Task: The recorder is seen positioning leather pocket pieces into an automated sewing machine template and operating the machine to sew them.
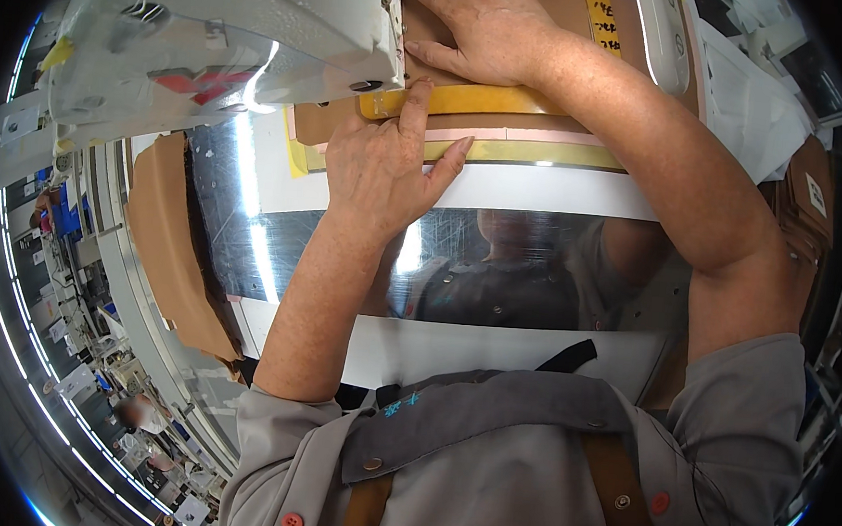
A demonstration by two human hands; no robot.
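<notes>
A brown leather-like sheet (567,4) lies beside the needle end of a pale sewing machine (291,24). Across it runs a yellow strip (494,100). My left hand (384,164) rests with its forefinger reaching up to the strip, near the machine head, and its thumb spread out over the near edging. Flat on the sheet lies my right hand (493,36), fingers stretched toward the needle area, thumb apart. Part of its fingertips is hidden at the top by the machine. Neither hand grips anything that I can see.
A shiny metal plate (498,268) covers the near part of the white table. More brown pieces (167,238) hang at the left edge, others (805,205) at the right. A marked yellow strip (602,21) and a white rounded device (661,37) are at upper right.
</notes>
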